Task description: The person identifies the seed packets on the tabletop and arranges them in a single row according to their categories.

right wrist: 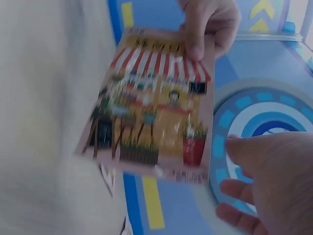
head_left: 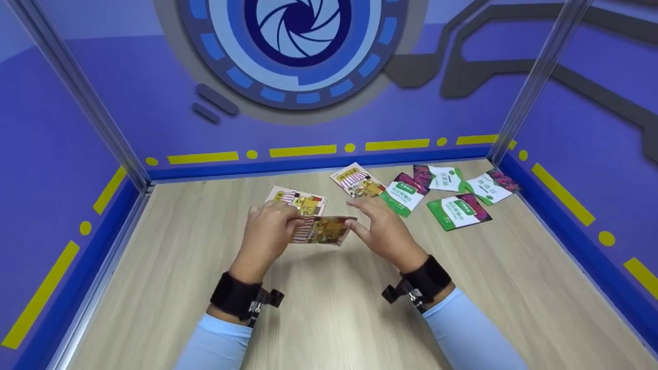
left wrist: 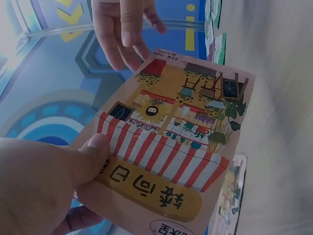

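A pink seed packet (head_left: 323,230) printed with a shopfront and a red-and-white striped awning is held up above the table. My left hand (head_left: 268,228) pinches one end of it, thumb (left wrist: 93,156) on the printed face. At the packet's opposite end is my right hand (head_left: 389,235), its fingers spread and relaxed. In the right wrist view a gap shows between that hand's fingertips (right wrist: 234,144) and the packet's edge. Behind my left hand another shopfront seed packet (head_left: 311,204) lies on the table, partly covered from view. One more of that design (head_left: 354,180) lies beyond my right hand.
Green-and-white seed packets with purple flowers lie at the back right: one (head_left: 403,194) touching the shopfront packet, one (head_left: 459,211) nearer the front, others (head_left: 444,179) by the back wall. Blue-purple panels (head_left: 329,133) enclose the wooden table (head_left: 329,308) at the back and sides.
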A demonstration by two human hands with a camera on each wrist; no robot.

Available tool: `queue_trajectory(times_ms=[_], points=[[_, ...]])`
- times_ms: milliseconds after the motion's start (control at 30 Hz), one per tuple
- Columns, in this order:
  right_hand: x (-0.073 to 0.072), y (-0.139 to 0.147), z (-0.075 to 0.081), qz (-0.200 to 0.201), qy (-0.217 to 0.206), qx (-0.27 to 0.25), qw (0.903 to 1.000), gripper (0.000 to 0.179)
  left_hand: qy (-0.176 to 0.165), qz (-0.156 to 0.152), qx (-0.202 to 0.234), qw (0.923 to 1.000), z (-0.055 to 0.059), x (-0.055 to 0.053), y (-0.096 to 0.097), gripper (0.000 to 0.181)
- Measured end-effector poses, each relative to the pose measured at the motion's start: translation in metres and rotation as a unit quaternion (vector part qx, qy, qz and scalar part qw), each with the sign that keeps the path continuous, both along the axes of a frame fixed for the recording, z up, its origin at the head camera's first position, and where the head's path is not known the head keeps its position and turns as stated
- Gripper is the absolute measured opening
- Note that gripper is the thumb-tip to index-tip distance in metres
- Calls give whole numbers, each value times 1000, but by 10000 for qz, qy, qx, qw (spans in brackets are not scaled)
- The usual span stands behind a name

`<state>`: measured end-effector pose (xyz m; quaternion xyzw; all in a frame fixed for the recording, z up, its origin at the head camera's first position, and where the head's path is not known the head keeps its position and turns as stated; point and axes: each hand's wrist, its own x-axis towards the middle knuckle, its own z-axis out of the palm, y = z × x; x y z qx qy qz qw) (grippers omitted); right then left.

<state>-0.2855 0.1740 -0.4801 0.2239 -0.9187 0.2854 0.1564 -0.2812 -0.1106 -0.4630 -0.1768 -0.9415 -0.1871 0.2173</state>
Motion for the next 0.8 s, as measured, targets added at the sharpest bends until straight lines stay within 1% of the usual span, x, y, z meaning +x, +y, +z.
queue_trajectory(times_ms=[33,133,233,300,400,500,633,733,800], points=[[2,-2,2,53,-128,7,9999,43,105,-74,-33,9999,1,2,1,11],[5,-6,6,155,-306,66,9994,28,365,-253,-41,9990,3,6,4,12],[6,-8,8,118,-459,31,9989,15,521,-359,57,9980,4,8,5,12],[6,-8,7,117,-617,-97,9980,11,651,-375,153,9971,3,9,4,13],[3,-7,5,205,-862,-330,9955,9,884,-414,285,9948,3,8,2,19],[-1,-5,1,303,-1026,-570,9926,9,1050,-379,451,9927,2,7,-1,30],[-7,-2,-4,141,-1075,-917,9899,10,1254,-129,848,9884,2,5,-4,38],[-10,0,-6,-35,-1146,-1369,9839,10,1463,57,1253,9812,2,4,-6,37],[-12,1,-6,-144,-1183,-1741,9775,11,1541,71,1600,9750,1,3,-6,34]])
